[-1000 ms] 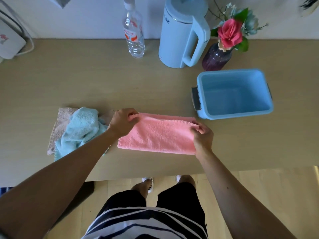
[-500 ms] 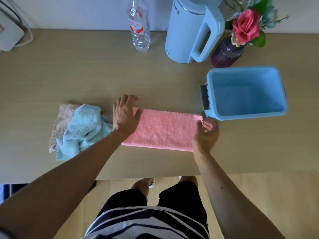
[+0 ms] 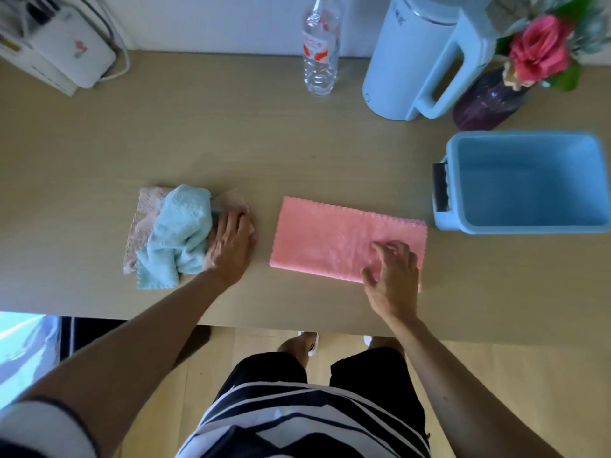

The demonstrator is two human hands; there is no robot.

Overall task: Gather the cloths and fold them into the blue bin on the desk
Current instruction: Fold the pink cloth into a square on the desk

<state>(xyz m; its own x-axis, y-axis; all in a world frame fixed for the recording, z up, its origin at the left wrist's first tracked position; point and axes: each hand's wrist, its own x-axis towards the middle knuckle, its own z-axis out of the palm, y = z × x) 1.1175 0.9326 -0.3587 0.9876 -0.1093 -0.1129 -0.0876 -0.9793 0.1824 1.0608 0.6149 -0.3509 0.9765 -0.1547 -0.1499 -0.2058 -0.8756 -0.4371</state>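
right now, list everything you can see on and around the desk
pink cloth: 1, pink, folded flat, desk centre
light blue cloth: 1, pale blue, crumpled on the beige cloth, left
beige cloth: 1, beige, under the blue one
blue bin: 1, blue, empty, right
kettle: 1, pale blue, back of desk
bottle: 1, clear, back centre
vase: 1, purple, holds flowers, back right
white device: 1, white, back left
desk: 1, tan
left hand: on the cloth pile
right hand: on the pink cloth's right end
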